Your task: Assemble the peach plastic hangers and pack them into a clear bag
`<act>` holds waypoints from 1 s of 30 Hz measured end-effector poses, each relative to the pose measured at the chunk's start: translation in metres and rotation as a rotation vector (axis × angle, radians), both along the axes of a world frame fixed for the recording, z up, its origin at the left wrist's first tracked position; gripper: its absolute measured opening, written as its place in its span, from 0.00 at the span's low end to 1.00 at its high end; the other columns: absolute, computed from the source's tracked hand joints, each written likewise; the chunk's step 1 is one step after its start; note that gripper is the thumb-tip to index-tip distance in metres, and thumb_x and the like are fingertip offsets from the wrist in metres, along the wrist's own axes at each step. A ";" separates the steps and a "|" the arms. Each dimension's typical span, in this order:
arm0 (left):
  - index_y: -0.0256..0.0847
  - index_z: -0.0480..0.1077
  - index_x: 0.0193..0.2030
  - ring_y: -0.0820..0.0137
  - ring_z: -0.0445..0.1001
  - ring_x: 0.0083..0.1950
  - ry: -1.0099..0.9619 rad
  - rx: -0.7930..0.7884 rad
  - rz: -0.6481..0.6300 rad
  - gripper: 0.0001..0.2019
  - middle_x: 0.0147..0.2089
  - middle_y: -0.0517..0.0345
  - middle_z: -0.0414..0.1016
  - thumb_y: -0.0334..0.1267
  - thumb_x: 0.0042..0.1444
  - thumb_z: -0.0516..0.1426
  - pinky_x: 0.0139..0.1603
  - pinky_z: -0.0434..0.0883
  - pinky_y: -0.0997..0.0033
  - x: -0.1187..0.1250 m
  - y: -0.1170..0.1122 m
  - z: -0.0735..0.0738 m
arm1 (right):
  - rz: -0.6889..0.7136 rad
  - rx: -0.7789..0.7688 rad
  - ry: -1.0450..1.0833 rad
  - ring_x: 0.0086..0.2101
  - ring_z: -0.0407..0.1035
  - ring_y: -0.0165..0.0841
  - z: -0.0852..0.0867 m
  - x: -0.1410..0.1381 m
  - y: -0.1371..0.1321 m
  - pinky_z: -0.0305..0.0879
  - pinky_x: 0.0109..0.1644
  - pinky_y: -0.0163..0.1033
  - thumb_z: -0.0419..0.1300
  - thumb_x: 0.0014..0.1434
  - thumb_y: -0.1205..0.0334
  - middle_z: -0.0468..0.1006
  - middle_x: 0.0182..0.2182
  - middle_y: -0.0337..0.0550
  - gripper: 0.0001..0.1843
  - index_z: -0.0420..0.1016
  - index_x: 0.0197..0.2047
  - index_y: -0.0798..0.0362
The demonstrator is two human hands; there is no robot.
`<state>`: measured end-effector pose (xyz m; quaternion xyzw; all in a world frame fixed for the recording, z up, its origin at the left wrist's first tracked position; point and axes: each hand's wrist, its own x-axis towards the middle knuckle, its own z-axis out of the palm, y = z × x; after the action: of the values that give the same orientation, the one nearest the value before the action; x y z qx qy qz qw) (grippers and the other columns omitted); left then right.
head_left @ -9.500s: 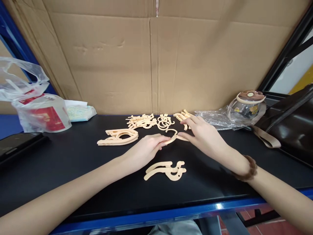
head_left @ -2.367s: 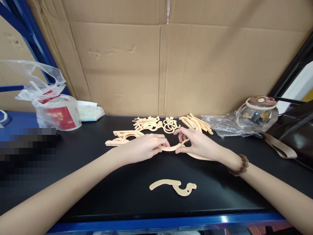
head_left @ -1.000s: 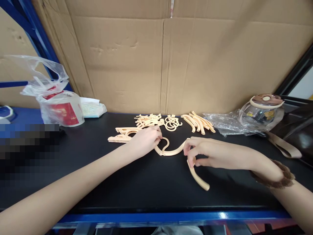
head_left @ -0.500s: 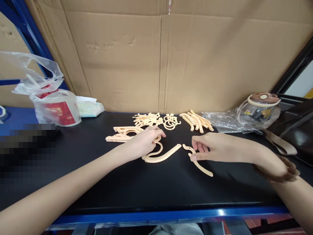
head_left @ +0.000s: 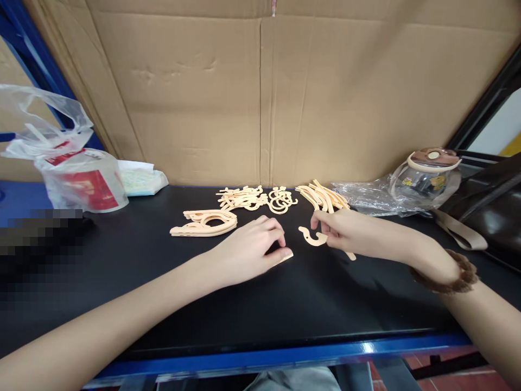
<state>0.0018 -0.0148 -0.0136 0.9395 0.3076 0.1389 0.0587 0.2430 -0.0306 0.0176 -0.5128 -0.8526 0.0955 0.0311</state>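
The left hand (head_left: 252, 248) lies low over the desk (head_left: 252, 320), back upward, its forearm slanting in from the lower left corner; the fingers curl inward and the thumb stretches to the right, a gap showing between thumb tip and index fingertip. The tip of a cream hanger piece (head_left: 287, 257) pokes out beneath that thumb, the remainder hidden by the hand, so I cannot tell whether it is gripped. The right hand (head_left: 348, 231) reaches in from the right, wrist bent so that it points left, knuckles up and fingers bent down; it covers the middle of a hook-ended hanger arm (head_left: 312, 238), whose curved end shows on the left and whose straight tip shows below the palm. Whether the fingers pinch it I cannot tell. A fuzzy brown band (head_left: 464, 277) rings the right wrist. Just beyond the left hand lies a stack of folded hangers (head_left: 203, 231). Farther back, 3 piles stand in a row: hook-ended arms (head_left: 240, 198), hooks (head_left: 280, 201) and curved bars (head_left: 319, 193), the last just behind the right hand. At the right are crumpled clear plastic (head_left: 362, 198), a brown-lidded jug (head_left: 427, 171) and a dark bag (head_left: 499, 201); at the left, a bagged tub (head_left: 87, 182).
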 end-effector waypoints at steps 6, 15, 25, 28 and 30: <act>0.39 0.69 0.35 0.64 0.67 0.46 0.008 -0.012 0.010 0.05 0.40 0.56 0.72 0.38 0.59 0.58 0.47 0.65 0.64 0.010 -0.010 -0.001 | 0.062 0.072 0.028 0.30 0.65 0.30 -0.001 0.002 0.005 0.57 0.34 0.35 0.46 0.60 0.70 0.74 0.30 0.40 0.10 0.67 0.37 0.52; 0.40 0.67 0.35 0.70 0.70 0.35 -0.030 -0.073 0.106 0.05 0.36 0.59 0.69 0.38 0.60 0.55 0.32 0.64 0.71 0.013 -0.012 -0.009 | 0.131 -0.124 0.056 0.30 0.67 0.31 -0.004 -0.012 -0.008 0.57 0.28 0.34 0.63 0.52 0.50 0.74 0.32 0.39 0.19 0.71 0.44 0.51; 0.41 0.63 0.38 0.68 0.70 0.44 -0.201 -0.029 0.049 0.04 0.42 0.57 0.70 0.34 0.65 0.49 0.46 0.68 0.67 0.014 -0.012 -0.013 | 0.090 -0.028 0.075 0.27 0.62 0.28 -0.007 -0.004 0.004 0.55 0.31 0.35 0.47 0.62 0.64 0.71 0.27 0.38 0.09 0.65 0.31 0.53; 0.42 0.62 0.39 0.68 0.72 0.42 -0.174 -0.052 0.029 0.05 0.41 0.57 0.71 0.35 0.66 0.47 0.42 0.68 0.67 0.013 -0.012 -0.013 | 0.137 -0.100 0.164 0.29 0.62 0.29 -0.005 -0.002 0.007 0.56 0.32 0.34 0.46 0.65 0.62 0.70 0.29 0.37 0.11 0.68 0.39 0.52; 0.42 0.62 0.40 0.67 0.72 0.39 -0.134 -0.026 0.037 0.06 0.40 0.56 0.72 0.37 0.67 0.46 0.38 0.67 0.68 0.013 -0.012 -0.012 | 0.170 -0.205 0.215 0.28 0.60 0.28 -0.004 -0.001 0.008 0.56 0.31 0.33 0.49 0.65 0.54 0.68 0.28 0.35 0.12 0.68 0.44 0.52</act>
<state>0.0151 -0.0273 -0.0259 0.9215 0.3220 0.1984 0.0885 0.2417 -0.0222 0.0137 -0.4262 -0.8704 0.2385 0.0613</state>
